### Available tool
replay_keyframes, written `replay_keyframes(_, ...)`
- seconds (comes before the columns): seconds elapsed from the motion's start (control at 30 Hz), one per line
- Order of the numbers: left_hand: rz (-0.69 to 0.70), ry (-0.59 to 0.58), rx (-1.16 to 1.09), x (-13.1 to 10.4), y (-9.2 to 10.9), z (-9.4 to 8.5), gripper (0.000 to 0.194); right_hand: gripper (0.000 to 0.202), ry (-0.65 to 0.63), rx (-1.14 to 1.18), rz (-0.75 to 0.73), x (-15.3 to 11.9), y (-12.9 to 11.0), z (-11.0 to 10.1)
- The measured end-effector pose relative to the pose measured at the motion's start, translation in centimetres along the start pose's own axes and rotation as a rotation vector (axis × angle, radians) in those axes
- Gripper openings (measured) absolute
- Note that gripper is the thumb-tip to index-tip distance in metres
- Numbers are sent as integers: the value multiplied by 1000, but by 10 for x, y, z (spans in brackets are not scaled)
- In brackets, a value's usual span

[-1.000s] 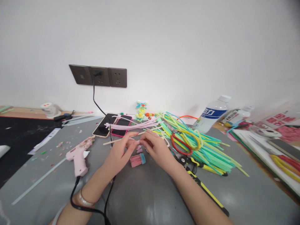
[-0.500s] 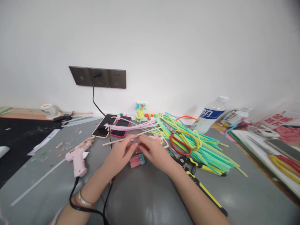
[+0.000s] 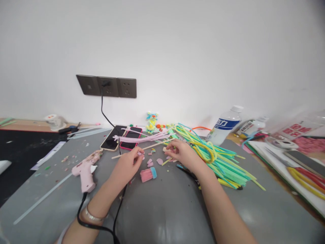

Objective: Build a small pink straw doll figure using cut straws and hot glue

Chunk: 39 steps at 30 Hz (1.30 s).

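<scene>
My left hand (image 3: 130,161) is closed in a pinch, with a small pale purple piece (image 3: 140,154) at its fingertips. To the right, my right hand (image 3: 181,152) has its fingers bent together over the small parts; a cream-coloured bit shows at the fingertips, but what they grip is unclear. Between the hands lie small purple pieces (image 3: 150,163), a flat purple oval (image 3: 159,161) and a tiny rainbow-coloured piece (image 3: 153,150). Nearer me rests a fuzzy pink piece with a blue end (image 3: 148,174). A thin cream stick (image 3: 157,143) stretches behind the fingers.
A pink glue gun (image 3: 86,171) with a black cord lies left. Two phones (image 3: 111,138) sit behind, under pink pipe cleaners (image 3: 144,137). Green and yellow pipe cleaners (image 3: 225,167) are heaped right, beside a bottle (image 3: 224,125). A small colourful figure (image 3: 151,122) stands by the wall.
My hands were together above the pink-and-blue piece; now they are apart, left hand slightly left, right hand to the right and up. The small purple pieces between them have come into view.
</scene>
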State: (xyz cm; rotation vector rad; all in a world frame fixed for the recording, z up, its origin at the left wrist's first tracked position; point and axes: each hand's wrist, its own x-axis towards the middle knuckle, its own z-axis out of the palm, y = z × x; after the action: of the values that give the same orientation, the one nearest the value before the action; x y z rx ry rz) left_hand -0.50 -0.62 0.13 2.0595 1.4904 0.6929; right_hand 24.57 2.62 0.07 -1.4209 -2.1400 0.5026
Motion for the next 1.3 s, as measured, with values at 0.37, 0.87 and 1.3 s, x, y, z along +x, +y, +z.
replay_keyframes(0.37, 197, -68, 39, -3, 4, -1, 22, 6, 58, -251, 23, -1, -2, 11)
replay_keyframes(0.87, 269, -183, 74, -8, 5, 1, 44, 26, 262, 310, -300, 5, -23, 8)
replay_keyframes(1.3, 191, 111, -256, -5, 10, 1, 18, 27, 65, 428, -353, -3, -58, 21)
